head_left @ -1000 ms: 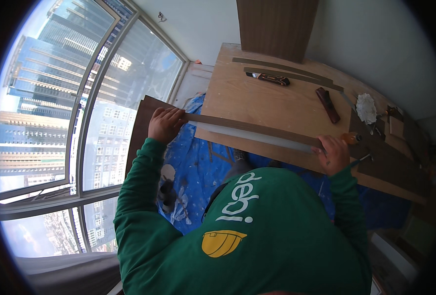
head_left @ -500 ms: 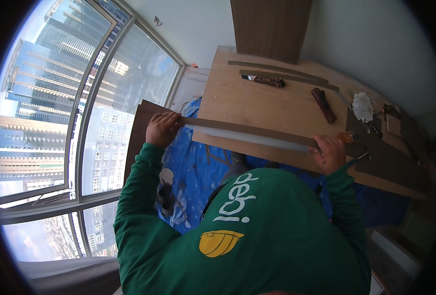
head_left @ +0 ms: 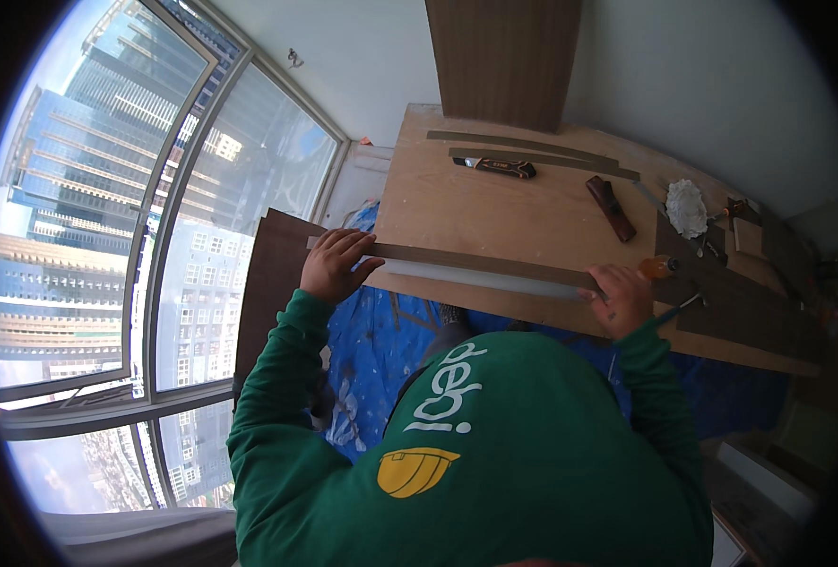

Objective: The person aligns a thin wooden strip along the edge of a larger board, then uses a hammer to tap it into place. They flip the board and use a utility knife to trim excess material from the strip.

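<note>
Over the near edge of the tan wooden tabletop (head_left: 419,203), a long brown wood-grain strip (head_left: 475,261) runs crosswise between our left hand (head_left: 336,267) and right hand (head_left: 620,300), both with fingers gripping it.

Two thin strips (head_left: 523,146) lie across the wooden tabletop (head_left: 475,217)! Utility knife (head_left: 499,167) just beside them, slim reddish-brown object (head_left: 611,208) further right.

The strip (head_left: 480,262) near centre looks like matt wood. Toward 1 o'clock, the surface (head_left: 504,208) is smooth wood, the panel (head_left: 504,61) wood-grained. The sheet (head_left: 367,326) at 8 is wrinkled plastic, the window (head_left: 60,312) at 9 glossy glass, the sweatshirt (head_left: 523,463) at 6 matt cloth.
</note>
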Demonstrator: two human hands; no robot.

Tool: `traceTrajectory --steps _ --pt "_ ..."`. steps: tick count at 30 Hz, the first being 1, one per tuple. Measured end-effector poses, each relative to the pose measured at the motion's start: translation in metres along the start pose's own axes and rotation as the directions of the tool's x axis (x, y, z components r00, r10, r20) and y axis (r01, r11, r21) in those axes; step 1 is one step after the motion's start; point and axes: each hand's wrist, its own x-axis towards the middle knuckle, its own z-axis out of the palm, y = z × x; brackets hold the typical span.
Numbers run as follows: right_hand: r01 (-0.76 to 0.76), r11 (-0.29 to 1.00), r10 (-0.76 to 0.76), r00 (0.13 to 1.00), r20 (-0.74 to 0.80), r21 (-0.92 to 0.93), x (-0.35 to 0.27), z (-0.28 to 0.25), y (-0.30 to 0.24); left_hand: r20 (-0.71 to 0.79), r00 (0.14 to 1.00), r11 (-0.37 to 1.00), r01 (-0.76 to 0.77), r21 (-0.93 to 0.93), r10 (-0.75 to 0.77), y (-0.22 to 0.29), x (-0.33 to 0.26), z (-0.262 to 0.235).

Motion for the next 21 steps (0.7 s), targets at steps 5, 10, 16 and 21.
traceTrajectory --steps 5,10,16,21 --pt "-0.013 1.000 0.013 1.000 0.006 -0.004 0.001 0.000 0.001 -0.041 0.994 0.970 -0.106 -0.219 0.099 0.052 0.037 0.023" --pt "-0.018 0.999 0.018 1.000 -0.004 -0.026 0.002 0.001 0.000 -0.032 0.992 0.944 -0.129 -0.303 0.126 0.081 0.056 0.038" --pt "0.006 0.999 -0.007 1.000 0.008 0.045 -0.002 -0.007 -0.001 0.007 0.998 0.973 -0.064 -0.223 0.067 0.087 0.054 0.043" --pt "-0.176 0.973 0.205 0.957 -0.205 0.153 -0.022 -0.015 0.013 0.012 0.999 0.975 -0.045 -0.218 0.048 0.087 0.053 0.045"
